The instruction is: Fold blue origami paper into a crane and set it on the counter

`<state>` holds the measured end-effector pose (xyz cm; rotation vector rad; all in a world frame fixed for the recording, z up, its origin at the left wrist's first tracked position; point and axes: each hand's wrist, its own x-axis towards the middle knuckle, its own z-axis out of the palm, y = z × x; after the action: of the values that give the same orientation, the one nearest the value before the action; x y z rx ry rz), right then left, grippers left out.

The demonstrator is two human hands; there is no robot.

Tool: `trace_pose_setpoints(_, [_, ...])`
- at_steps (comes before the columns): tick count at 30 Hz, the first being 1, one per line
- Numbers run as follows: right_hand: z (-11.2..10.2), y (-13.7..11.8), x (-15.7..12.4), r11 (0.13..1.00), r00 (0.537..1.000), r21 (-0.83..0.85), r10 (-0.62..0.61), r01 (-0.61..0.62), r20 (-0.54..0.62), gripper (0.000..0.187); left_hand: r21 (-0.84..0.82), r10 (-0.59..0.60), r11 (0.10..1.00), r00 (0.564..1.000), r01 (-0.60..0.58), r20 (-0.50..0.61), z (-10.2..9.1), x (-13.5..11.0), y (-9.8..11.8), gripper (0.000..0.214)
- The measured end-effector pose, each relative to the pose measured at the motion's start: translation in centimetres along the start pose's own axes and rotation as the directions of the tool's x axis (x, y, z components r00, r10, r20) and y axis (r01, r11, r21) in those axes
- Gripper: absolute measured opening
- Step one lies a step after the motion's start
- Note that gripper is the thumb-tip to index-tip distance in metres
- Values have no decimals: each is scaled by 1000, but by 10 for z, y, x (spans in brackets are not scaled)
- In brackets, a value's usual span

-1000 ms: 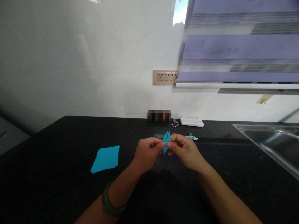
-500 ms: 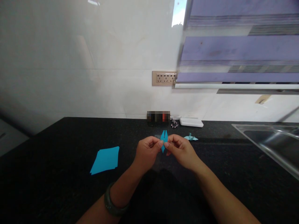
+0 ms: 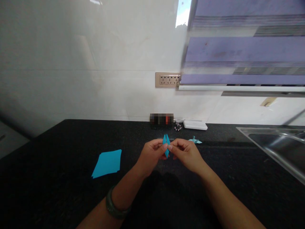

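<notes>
Left hand (image 3: 151, 155): fingertips pinched on the blue folded paper (image 3: 166, 141).
Right hand (image 3: 187, 153): pinching it too.
Hidden: paper's middle, behind fingertips.

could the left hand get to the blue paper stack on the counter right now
Probably yes: only bare counter lies between the left hand and the blue paper stack. But it and the right hand pinch the folded blue piece, so it must let go first.

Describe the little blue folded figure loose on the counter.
On the black counter, left of the steel sink, the folded figure lies beyond the right hand. Unlike the flat blue sheets and the held piece, it lies untouched.
</notes>
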<state>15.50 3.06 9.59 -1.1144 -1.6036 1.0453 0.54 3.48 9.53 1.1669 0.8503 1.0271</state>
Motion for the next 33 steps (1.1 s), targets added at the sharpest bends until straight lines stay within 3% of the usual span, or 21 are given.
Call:
trace_pose_setpoints(6, [-2,-5,-1,998,999,56,-5,2,53,22,-53,-6,999,1000,7,28,-7,0,1,27])
trace_pose_setpoints(15, [-2,-6,-1,990,998,141,-1,-8,67,18,-152,-159,973,981,174,110,-8,2,0,31])
trace_pose_setpoints(23, [-3,-7,-2,1000,999,21,4,-5,50,17,-217,-48,974,995,65,84,-8,2,-1,22])
trace_pose_setpoints(33, [-3,-3,0,989,1000,149,-6,3,19,17,-177,-77,980,992,94,100,-8,2,-2,22])
